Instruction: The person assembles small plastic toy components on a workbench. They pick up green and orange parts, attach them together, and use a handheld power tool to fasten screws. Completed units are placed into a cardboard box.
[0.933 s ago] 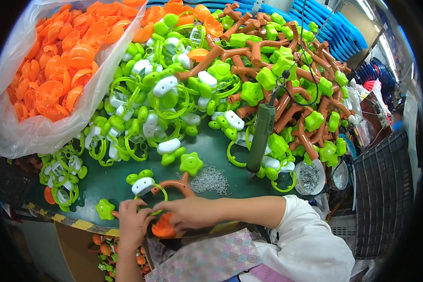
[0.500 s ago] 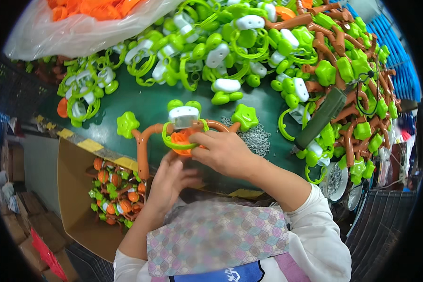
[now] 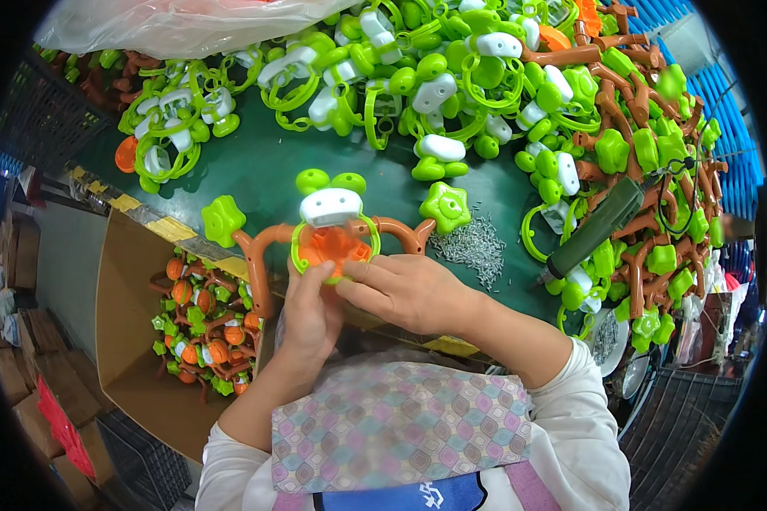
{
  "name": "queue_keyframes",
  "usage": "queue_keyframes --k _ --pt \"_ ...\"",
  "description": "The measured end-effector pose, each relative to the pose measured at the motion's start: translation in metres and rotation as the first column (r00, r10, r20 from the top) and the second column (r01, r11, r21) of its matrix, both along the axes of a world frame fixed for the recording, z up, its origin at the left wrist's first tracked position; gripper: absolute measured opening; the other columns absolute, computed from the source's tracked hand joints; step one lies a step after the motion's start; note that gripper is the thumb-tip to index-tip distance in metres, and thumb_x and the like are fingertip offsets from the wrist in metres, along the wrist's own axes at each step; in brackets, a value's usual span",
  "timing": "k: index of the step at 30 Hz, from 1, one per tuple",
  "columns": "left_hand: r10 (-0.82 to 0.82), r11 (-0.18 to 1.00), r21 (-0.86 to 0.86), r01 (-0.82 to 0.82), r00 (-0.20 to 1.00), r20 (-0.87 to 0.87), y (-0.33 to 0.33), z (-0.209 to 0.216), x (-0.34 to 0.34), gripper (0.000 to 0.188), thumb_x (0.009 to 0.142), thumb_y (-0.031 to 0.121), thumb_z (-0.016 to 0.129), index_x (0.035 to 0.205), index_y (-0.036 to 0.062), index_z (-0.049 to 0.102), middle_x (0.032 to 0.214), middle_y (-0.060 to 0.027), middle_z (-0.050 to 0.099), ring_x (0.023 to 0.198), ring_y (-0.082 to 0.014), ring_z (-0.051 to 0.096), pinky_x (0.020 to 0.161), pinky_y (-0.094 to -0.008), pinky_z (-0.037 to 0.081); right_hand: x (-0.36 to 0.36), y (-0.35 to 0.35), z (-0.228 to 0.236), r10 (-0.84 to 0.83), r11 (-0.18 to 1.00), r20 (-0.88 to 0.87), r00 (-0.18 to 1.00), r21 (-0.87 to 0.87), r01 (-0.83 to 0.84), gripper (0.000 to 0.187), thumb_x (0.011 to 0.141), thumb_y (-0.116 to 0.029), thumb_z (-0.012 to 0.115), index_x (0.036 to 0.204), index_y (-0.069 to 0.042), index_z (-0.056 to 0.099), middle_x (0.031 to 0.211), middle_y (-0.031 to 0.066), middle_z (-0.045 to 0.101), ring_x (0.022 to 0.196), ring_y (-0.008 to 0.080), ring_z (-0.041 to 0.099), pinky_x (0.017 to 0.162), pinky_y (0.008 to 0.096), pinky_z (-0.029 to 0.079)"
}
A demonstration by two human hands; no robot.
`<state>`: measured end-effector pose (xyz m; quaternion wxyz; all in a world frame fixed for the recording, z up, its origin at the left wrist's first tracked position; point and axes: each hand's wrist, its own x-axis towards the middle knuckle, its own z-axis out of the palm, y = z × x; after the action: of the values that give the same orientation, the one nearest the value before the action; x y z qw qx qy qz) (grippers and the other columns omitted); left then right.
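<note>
Clock hours read from the green ring, the hub, just in front of the person's apron

Item: cardboard box [image 3: 126, 341], at 8 o'clock, holding finished-looking orange, green and brown pieces
Item: small cluster [image 3: 177, 128] of green-and-white parts, at 10 o'clock, on the green table [image 3: 256, 162]
Item: clear plastic bag [image 3: 196, 27], at 11 o'clock, cut by the view's edge
Item: green star [image 3: 223, 221], past 9 o'clock, on the left brown branch [image 3: 262, 272], which meets the ring
Item: left hand [image 3: 308, 311], at 7 o'clock, half curled, closed on the ring's lower rim, thumb uppermost, other fingers largely hidden
Item: green ring [image 3: 296, 255], white block [image 3: 331, 207] and two green knobs at its 12 o'clock, orange cup [image 3: 331, 245] inside
Item: right hand [image 3: 405, 294], at 4 o'clock, fingers bent inward, tips closed on the rim at 5 o'clock
Item: second star [image 3: 446, 207], before 3 o'clock, on the right brown branch [image 3: 398, 230]
Item: loose screws [image 3: 479, 249], at 3 o'clock
Item: dark green screwdriver [image 3: 601, 223], farther out at 3 o'clock, slanted
Item: heaped brown branches [image 3: 631, 98], at 2 o'clock
</note>
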<state>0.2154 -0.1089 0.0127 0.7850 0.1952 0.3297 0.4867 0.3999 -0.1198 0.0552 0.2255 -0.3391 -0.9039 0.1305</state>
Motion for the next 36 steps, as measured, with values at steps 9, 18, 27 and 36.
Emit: queue_keyframes --k 9,18,27,36 --pt "-0.026 0.998 0.056 0.02 0.993 0.118 0.009 -0.003 -0.01 0.052 0.107 0.039 0.046 0.15 0.0132 0.033 0.141 -0.0101 0.052 0.121 -0.0243 0.059 0.09 -0.0431 0.06 0.012 0.041 -0.003 -0.351 0.92 -0.051 0.935 0.169 0.355 0.046 0.084 -0.027 0.072 0.126 -0.011 0.06 0.11 0.007 0.064 0.101 0.0296 0.062 0.091 0.0411 0.046" --pt "0.249 0.934 0.256 -0.25 0.968 0.037 0.009 -0.01 0.007 0.07 0.103 0.062 0.036 0.15 0.0118 0.033 0.147 -0.008 0.046 0.126 -0.0228 0.054 0.097 -0.0416 0.052 -0.008 0.034 0.0 -0.434 0.898 0.09 0.896 0.126 0.422 0.036 0.09 -0.022 0.068 0.123 -0.01 0.06 0.087 0.0059 0.055 0.078 0.0237 0.059 0.072 0.0373 0.043" --pt "0.098 0.992 0.066 -0.11 0.982 0.162 0.012 -0.006 -0.002 0.055 0.101 0.01 0.051 0.152 0.0118 0.03 0.145 -0.0127 0.047 0.133 -0.0297 0.05 0.109 -0.0524 0.045 -0.001 0.047 0.0 -0.403 0.878 -0.067 0.913 0.254 0.406 0.027 0.086 -0.023 0.071 0.106 -0.007 0.068 0.094 0.0059 0.057 0.089 0.0247 0.057 0.08 0.04 0.044" --pt "0.182 0.971 0.145 -0.19 0.981 0.065 0.015 -0.011 0.013 0.068 0.099 0.002 0.051 0.156 0.0234 0.02 0.15 -0.0087 0.04 0.139 -0.032 0.043 0.112 -0.0611 0.037 -0.107 0.138 0.04 0.043 0.998 0.591 0.806 -0.054 -0.014 0.016 0.086 -0.031 0.069 0.084 -0.017 0.076 0.079 0.0006 0.072 0.093 0.0224 0.068 0.098 0.0459 0.036"
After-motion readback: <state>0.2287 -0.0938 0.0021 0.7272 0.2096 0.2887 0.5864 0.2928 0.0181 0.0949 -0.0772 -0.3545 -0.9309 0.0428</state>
